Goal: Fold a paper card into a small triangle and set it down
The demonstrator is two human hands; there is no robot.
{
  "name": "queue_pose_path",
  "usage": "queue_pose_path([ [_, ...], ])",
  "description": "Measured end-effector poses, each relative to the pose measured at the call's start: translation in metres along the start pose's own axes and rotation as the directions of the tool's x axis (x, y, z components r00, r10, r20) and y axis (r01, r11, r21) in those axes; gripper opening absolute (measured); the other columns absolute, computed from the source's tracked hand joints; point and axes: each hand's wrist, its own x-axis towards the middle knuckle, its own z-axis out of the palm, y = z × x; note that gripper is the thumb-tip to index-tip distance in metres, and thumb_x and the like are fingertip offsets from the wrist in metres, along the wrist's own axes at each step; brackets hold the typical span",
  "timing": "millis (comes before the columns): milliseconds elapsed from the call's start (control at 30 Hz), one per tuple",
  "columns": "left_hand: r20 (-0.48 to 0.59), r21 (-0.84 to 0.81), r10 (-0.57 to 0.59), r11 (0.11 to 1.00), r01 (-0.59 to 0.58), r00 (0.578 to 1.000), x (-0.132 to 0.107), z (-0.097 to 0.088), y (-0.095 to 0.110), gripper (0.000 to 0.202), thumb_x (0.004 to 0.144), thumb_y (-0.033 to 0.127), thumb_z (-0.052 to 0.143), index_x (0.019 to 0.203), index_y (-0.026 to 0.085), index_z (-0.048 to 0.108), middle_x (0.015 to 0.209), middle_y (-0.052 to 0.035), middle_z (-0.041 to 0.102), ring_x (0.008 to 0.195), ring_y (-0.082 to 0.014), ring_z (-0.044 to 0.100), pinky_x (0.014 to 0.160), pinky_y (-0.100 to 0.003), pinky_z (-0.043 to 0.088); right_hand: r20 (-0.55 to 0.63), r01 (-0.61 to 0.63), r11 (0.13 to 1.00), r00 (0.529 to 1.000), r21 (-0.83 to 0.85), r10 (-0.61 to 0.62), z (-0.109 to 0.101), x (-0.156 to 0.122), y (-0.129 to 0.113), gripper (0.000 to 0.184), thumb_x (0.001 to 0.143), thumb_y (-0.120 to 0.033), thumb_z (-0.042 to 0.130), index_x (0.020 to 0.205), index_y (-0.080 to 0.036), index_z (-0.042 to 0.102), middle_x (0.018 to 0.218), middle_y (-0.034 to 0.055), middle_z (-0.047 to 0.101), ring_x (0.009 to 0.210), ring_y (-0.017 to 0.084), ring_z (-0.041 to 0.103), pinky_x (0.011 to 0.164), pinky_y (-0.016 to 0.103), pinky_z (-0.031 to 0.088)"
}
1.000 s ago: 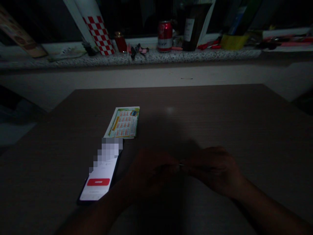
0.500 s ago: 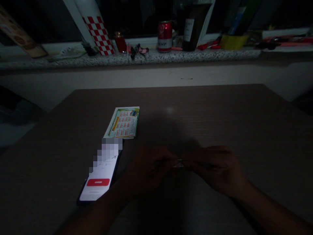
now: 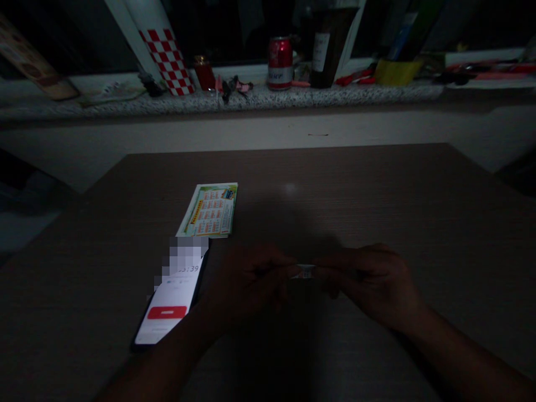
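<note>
Between my two hands is a small piece of printed paper [image 3: 305, 272], seemingly folded, with a pale edge and a little lettering on its face. My left hand [image 3: 251, 282] pinches its left end between thumb and fingers. The right end is pinched the same way by my right hand [image 3: 372, 285]. Both hands are just above the table and in deep shadow, so much of the paper's detail is lost. To the left of my left hand lies a lit phone [image 3: 178, 304], partly covered by my left forearm. Beyond it sits a stack of colourful printed cards or tickets [image 3: 213, 212].
The dark wood-grain table [image 3: 377, 195] reaches back to a white wall. On the granite sill [image 3: 259, 100] stand a red-and-silver can [image 3: 280, 64], a red-and-white checked bottle [image 3: 170, 61], a small red bottle [image 3: 204, 74], a dark labelled pouch [image 3: 330, 50] and a yellow container [image 3: 397, 72].
My hands have drawn slightly apart and tilted the paper, so more of its printed face shows. The phone and the stack stay where they were.
</note>
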Motion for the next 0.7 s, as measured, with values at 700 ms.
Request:
queue_pose_path([
  [700,-0.053,0.072,0.038,0.997,-0.034,0.998,0.0031,-0.0013,-0.0053,0.014,0.082,0.033,0.067,0.089,0.020,0.070,0.071,0.0025,0.070,0.062,-0.0104,0.064,0.054,-0.017,0.046,-0.003,-0.095,0.991,0.995,0.099,0.096,-0.0049,0.0016,0.0013,0.013,0.085,-0.019,0.063,0.087,-0.015,0.075,0.055,0.0006,0.068,0.043,0.009,0.059,0.040,0.016,0.045],
])
